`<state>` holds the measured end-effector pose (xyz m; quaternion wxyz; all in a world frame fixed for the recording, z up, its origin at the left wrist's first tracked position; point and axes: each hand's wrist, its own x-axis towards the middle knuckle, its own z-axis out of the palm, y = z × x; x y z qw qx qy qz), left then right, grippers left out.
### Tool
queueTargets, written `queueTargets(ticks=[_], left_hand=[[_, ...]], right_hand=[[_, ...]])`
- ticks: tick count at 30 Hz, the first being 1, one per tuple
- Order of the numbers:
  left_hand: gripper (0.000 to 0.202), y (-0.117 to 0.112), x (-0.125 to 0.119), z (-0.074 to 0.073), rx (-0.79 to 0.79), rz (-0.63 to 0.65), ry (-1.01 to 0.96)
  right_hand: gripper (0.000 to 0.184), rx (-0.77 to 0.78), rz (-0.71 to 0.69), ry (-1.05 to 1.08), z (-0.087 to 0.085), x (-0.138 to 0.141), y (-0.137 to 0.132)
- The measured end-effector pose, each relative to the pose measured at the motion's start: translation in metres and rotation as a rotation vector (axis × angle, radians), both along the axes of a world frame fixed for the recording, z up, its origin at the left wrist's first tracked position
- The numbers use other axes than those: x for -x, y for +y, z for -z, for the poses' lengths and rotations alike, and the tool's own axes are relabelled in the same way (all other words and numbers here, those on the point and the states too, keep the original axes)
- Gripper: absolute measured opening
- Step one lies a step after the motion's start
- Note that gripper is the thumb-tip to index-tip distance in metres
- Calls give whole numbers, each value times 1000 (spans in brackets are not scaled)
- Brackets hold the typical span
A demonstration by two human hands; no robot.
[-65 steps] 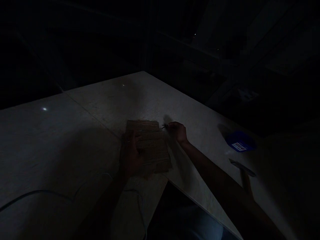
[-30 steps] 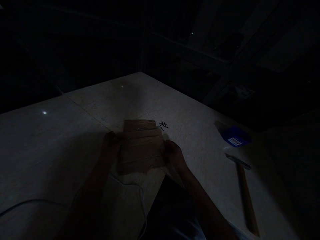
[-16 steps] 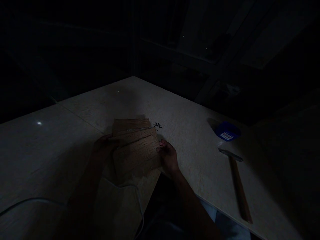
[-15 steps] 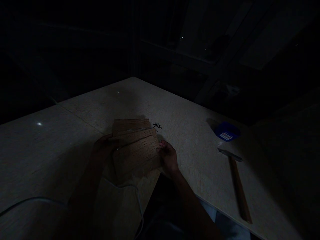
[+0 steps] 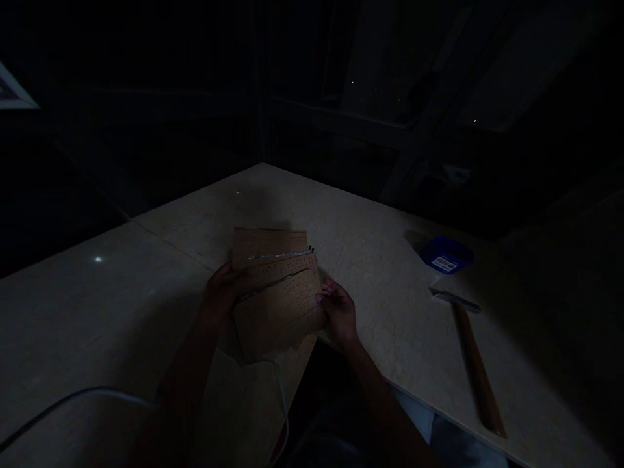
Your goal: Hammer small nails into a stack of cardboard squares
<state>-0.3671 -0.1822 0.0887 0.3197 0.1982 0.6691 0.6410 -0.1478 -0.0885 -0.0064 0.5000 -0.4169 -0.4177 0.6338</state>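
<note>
At the inner front corner of the pale, stone-like worktop (image 5: 380, 260), a layered, perforated piece of brown corrugated cardboard (image 5: 277, 309) lies slanted between two bare hands. The right hand (image 5: 338, 312) has its grip pinching the cardboard's right edge between thumb and fingers; the left hand (image 5: 219, 296) grasps the left edge, its fingertips lost in shadow. Toward the worktop's back right edge sits a blue plastic tub (image 5: 446, 252) with a white label; its contents cannot be made out. Nearer the front edge lies a wooden-handled metal hammer (image 5: 479, 370), its handle end close to that edge.
</note>
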Motion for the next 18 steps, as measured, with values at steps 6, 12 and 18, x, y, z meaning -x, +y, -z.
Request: queueTargets(ticks=[6, 12, 18], left_hand=[[80, 2, -28, -3, -55, 105, -83], [82, 2, -93, -3, -273, 323, -293], [64, -3, -145, -1, -325, 468, -482]], right_hand=[[54, 34, 68, 21, -8, -42, -1], [57, 118, 195, 29, -20, -115, -16], [58, 222, 279, -32, -33, -174, -31]])
